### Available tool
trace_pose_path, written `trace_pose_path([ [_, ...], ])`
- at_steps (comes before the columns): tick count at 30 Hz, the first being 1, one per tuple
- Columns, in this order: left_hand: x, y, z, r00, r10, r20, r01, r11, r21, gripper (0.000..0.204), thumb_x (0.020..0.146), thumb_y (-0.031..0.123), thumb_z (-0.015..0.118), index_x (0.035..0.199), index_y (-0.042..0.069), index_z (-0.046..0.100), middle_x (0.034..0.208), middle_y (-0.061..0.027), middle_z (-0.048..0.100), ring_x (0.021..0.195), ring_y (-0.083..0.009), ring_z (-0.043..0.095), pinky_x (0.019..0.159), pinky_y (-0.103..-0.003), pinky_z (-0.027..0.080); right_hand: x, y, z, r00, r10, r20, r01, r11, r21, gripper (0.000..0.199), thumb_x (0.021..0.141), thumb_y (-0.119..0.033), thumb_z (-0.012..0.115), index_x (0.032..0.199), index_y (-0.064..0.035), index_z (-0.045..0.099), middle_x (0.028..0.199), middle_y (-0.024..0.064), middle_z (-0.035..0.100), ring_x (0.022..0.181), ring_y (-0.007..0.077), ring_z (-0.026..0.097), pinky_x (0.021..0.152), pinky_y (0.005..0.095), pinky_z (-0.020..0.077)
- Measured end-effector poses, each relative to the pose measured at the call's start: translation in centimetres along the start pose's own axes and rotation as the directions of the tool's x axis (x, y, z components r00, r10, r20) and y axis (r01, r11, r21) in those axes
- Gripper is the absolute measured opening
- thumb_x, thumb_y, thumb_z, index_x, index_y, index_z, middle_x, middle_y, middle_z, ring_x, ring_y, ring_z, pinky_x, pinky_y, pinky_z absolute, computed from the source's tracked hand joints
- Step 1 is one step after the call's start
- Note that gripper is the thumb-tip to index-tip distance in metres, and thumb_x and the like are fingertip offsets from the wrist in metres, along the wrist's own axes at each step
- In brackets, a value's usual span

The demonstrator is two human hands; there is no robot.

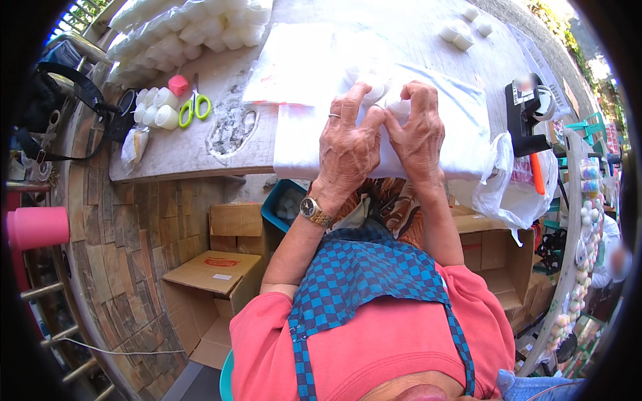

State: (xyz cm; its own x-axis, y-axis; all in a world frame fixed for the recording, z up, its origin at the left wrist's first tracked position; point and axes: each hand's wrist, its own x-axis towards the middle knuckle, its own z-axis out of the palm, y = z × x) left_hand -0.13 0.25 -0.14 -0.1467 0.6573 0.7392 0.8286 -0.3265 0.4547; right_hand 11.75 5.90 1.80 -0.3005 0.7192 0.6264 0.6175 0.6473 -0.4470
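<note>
Over a white cloth (301,140) at the table's near edge, my two hands work close together on a group of small white rounded pieces (400,110). They look like short cylinders, but glare washes out their shape and their exact kind does not show. My left hand (348,140), with a ring and a wristwatch, has its fingers curled onto the pieces from the left. From the right, the bent fingers and thumb of my right hand (418,130) press on the same group. Both thumbs nearly meet.
Green-handled scissors (194,110) lie at left beside a pack of white cylinders (158,107). Large bags of similar pieces (187,33) stand behind. Loose ones (457,33) sit far right. A black tape dispenser (525,120) and a plastic bag (498,187) edge the right side.
</note>
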Motion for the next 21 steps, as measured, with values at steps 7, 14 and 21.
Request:
trace_pose_path([
  [7,0.3,0.1,-0.4,1.0,0.016,-0.018,-0.015,0.997,0.069,0.007,0.085,0.002,0.062,0.091,0.001,0.059,0.134,-0.0248,0.05,0.114,-0.0374,0.056,0.09,-0.044,0.051,-0.3,1.3,-1.7,0.984,0.082,0.157,-0.126,0.947,0.297,0.038,0.079,0.003,0.069,0.114,-0.004,0.055,0.124,0.0183,0.059,0.092,0.0303,0.066,0.078,0.0362,0.0562],
  [14,-0.1,-0.6,0.1,0.997,-0.011,0.081,0.02,0.994,-0.112,0.011,0.082,-0.001,0.06,0.092,-0.001,0.057,0.143,-0.0276,0.041,0.135,-0.0483,0.039,0.107,-0.052,0.041,0.2,0.4,0.8,0.991,0.101,-0.091,-0.087,0.986,0.144,0.024,0.079,0.003,0.07,0.099,-0.0017,0.057,0.092,0.0147,0.057,0.073,0.0256,0.063,0.066,0.0353,0.0546],
  [21,-0.6,0.1,-1.7,0.992,-0.055,0.113,0.076,0.98,-0.183,0.009,0.085,0.002,0.065,0.089,0.001,0.058,0.143,-0.027,0.042,0.128,-0.0409,0.048,0.098,-0.045,0.048,-1.9,0.9,-2.1,0.992,0.121,-0.028,-0.111,0.965,0.237,0.017,0.078,0.002,0.071,0.084,-0.0028,0.055,0.077,0.0088,0.055,0.067,0.0222,0.059,0.06,0.0346,0.0487],
])
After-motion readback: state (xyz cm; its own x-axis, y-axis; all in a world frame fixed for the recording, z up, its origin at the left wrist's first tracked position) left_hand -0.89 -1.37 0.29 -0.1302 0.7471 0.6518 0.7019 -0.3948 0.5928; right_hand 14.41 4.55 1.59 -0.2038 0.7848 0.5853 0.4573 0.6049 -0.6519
